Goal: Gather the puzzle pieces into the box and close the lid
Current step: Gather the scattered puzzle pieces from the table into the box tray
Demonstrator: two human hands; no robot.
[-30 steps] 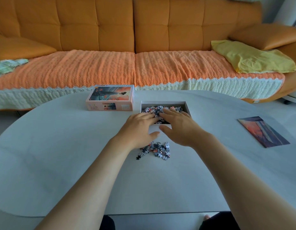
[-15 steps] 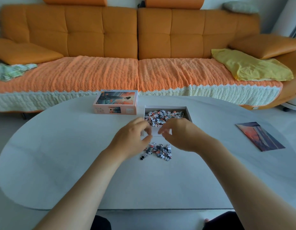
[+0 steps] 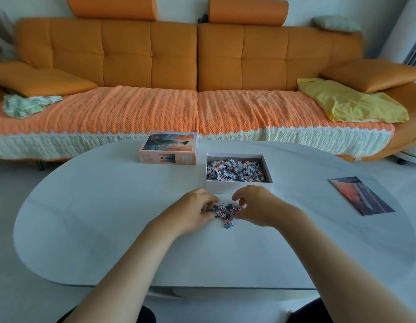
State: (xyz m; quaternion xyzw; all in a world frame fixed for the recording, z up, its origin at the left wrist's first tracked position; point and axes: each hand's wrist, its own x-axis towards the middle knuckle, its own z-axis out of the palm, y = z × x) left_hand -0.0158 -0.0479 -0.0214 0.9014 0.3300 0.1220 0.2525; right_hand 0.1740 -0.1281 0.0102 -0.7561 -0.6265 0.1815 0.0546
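Observation:
A small heap of loose puzzle pieces (image 3: 225, 212) lies on the white table (image 3: 109, 217), just in front of the open white box (image 3: 237, 188), which holds many pieces. My left hand (image 3: 194, 213) curls round the heap's left side. My right hand (image 3: 256, 206) curls round its right side, fingertips among the pieces. The pink lid (image 3: 169, 149), printed with a picture, lies to the left of the box.
A printed picture card (image 3: 361, 195) lies flat on the table at the right. An orange sofa (image 3: 202, 66) with a knitted cover and a yellow cloth (image 3: 349, 103) stands behind the table.
Both hands have pulled back from over the box and dropped onto the loose heap in front of it, closing in on it from either side. The camera has tilted up.

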